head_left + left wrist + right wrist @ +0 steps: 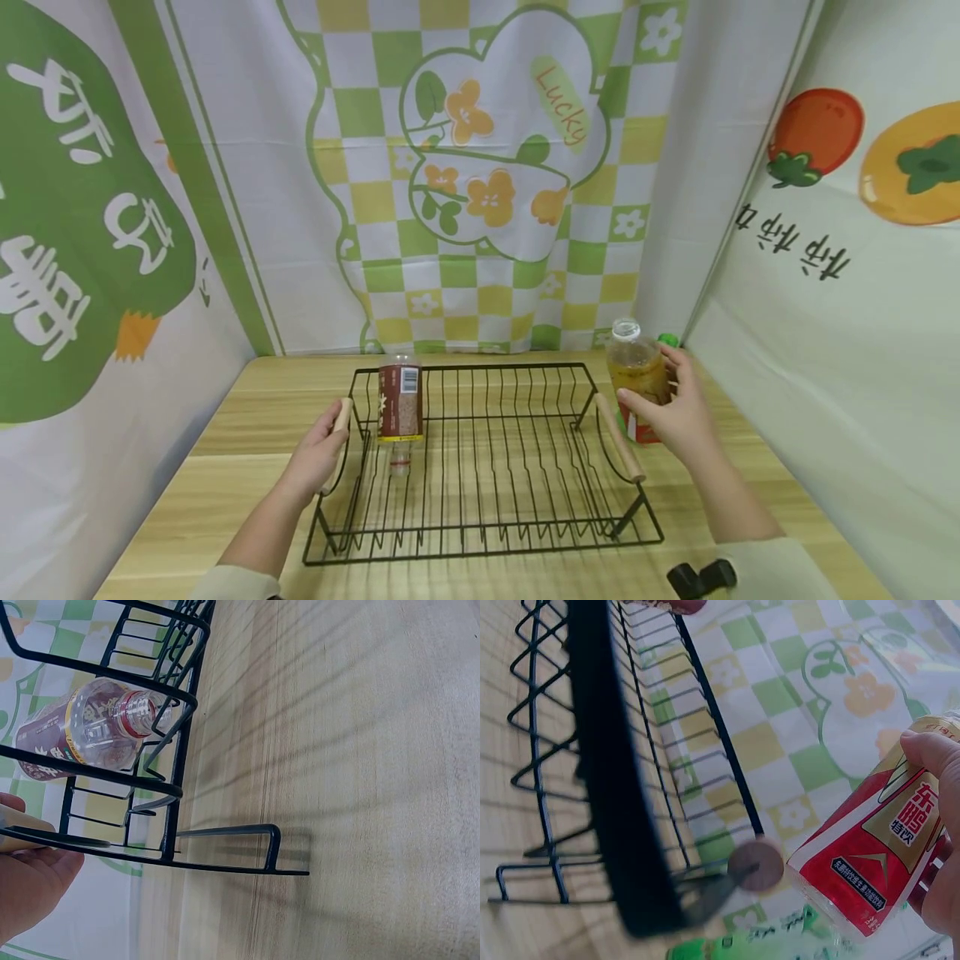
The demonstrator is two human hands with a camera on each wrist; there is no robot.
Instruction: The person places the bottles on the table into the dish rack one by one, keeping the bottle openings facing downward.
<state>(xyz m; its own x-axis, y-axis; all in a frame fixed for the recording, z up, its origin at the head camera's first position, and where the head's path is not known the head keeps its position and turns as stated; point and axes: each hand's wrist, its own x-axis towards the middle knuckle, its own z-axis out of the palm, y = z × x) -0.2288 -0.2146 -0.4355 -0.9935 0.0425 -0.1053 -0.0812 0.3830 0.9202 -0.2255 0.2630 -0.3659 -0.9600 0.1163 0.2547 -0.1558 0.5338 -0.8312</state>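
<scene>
A black wire dish rack (pixel 480 527) with wooden handles stands on the table. My left hand (pixel 313 454) grips its left wooden handle (pixel 343 415), fingers curled round it. Inside the rack, at its left end, leans a clear plastic bottle (pixel 401 404) with a maroon label, its mouth toward me and low. My right hand (pixel 678 408) holds a capless plastic bottle (pixel 636 371), upright, beyond the right handle (pixel 621 437). The right wrist view shows that bottle's red and gold label (pixel 877 855), thumb on one side and fingers on the other.
A green bottle (pixel 750 945) is near the held bottle; in the head view its green cap (pixel 669 340) shows behind my right hand. The wooden table (pixel 217 508) meets printed cloth walls at the back and both sides.
</scene>
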